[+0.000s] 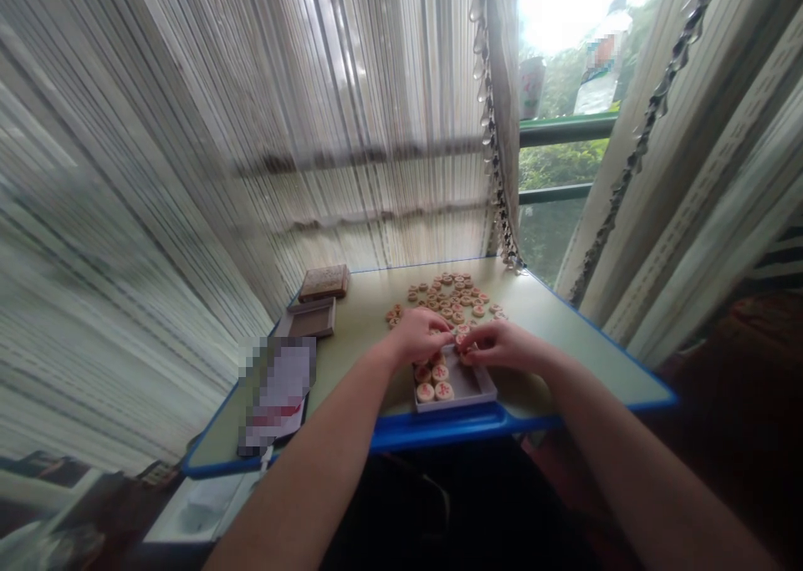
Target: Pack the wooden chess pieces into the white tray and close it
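A shallow open box (488, 390) lies at the table's near edge, with round pale pieces bearing red characters (443, 391) in rows along its left side. My left hand (421, 334) is over the box's far left part, fingers curled; what they hold, if anything, is hidden. My right hand (495, 343) is at the box's far right part, its fingertips pinched on a round piece (467, 355). Many more round pieces (457, 295) lie loosely scattered on the table just beyond both hands.
The pale table (364, 291) has a blue rim. At its left are a brown patterned box (324, 282), an empty shallow tray (312, 318) and a blurred-out flat item (282, 391). String curtains hang behind; a bottle (603, 65) and a cup (531, 86) stand by the window.
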Tool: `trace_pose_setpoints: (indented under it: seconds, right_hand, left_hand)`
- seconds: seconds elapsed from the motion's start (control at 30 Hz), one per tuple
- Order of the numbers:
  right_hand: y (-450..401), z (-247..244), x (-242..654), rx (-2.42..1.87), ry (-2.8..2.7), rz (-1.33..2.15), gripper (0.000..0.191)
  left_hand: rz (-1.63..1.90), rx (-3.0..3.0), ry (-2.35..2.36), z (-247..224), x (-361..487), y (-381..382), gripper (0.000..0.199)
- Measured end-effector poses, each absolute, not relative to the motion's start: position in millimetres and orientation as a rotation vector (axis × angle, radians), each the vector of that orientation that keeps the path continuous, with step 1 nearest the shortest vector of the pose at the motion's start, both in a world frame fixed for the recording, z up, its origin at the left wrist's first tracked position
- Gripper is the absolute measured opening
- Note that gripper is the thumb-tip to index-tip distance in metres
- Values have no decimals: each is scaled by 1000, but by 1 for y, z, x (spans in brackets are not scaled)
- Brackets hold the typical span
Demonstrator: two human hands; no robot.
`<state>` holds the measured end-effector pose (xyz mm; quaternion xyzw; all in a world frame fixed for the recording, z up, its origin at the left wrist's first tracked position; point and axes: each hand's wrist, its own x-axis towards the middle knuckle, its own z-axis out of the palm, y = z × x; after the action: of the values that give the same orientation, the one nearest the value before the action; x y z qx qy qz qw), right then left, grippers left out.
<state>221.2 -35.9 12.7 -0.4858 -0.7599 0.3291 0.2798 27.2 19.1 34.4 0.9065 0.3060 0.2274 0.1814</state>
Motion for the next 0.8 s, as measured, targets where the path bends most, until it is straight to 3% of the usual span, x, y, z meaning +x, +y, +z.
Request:
trace_pose_setpoints:
  seconds: [0.6, 0.8]
  right_hand:
    - [-41, 19, 224, -1306, -2072, 908, 35]
    - [-40, 22, 226, -1259, -2118, 956, 32]
  left_hand:
    - [727, 2577, 924, 35, 28, 21, 18]
    - [518, 2696, 729, 36, 42, 26, 27]
